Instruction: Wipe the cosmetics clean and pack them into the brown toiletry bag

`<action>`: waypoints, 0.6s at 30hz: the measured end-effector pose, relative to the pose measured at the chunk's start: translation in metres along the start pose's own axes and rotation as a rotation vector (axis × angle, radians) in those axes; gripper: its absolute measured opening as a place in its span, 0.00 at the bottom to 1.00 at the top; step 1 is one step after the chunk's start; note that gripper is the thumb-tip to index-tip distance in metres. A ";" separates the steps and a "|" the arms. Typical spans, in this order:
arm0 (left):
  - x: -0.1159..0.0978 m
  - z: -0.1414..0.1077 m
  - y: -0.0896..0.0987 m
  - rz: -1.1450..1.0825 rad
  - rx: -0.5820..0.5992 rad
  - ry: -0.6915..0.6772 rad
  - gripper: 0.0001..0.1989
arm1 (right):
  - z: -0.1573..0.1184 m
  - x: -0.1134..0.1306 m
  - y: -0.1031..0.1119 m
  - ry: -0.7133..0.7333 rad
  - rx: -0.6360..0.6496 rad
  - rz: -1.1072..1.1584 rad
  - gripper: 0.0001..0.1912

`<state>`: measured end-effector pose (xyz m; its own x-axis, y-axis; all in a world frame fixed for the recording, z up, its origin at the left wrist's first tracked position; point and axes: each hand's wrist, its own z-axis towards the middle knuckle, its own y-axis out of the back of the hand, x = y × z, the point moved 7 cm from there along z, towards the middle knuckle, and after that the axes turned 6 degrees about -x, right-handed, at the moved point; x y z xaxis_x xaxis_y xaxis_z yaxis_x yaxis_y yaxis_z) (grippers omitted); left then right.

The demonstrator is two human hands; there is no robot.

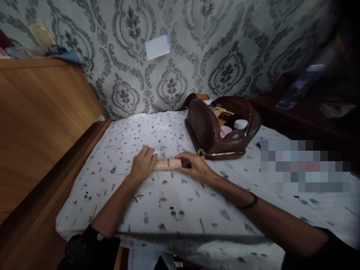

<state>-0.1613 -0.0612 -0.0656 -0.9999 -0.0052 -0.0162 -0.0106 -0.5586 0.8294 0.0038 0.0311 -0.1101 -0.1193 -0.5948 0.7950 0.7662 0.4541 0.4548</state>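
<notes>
Near the middle of the printed sheet (135,131), beige tube (168,164) runs roughly parallel to the front edge, between both hands; can't tell if it touches the sheet. Left hand (143,164): grip closed around the tube's left end, white bit (155,151) by the fingertips, unclear what. Right hand (194,165): narrow grip, thumb and fingers pinching the right end beside a dark patch, cap or shadow, can't tell. Brown bag (204,122) toward the sheet's back right, apart from the tube, just beyond the right hand, zip open. Inside: pink container (225,130), white round item (241,124), gold-coloured pieces (225,111). Progress, as judged: tube out and in hand, bag open, the other items not taken out. Whether the tube is uncapped doesn't show.
</notes>
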 end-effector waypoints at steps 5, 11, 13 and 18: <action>-0.052 -0.010 -0.008 -0.092 -0.037 -0.316 0.14 | -0.001 0.011 0.001 0.072 -0.030 -0.045 0.09; -0.037 -0.008 -0.013 0.000 0.026 -0.308 0.14 | -0.003 0.008 0.001 0.091 -0.009 -0.081 0.09; -0.024 -0.007 -0.010 0.021 0.059 -0.283 0.13 | -0.003 0.006 0.001 0.088 -0.008 -0.096 0.10; 0.004 -0.004 -0.011 0.086 0.256 -0.149 0.11 | -0.005 0.009 0.003 0.099 0.002 -0.120 0.11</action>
<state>-0.1649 -0.0588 -0.0768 -0.9880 0.0888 0.1261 0.0897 -0.3338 0.9384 0.0082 0.0236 -0.1036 -0.1471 -0.7076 0.6912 0.7489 0.3768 0.5451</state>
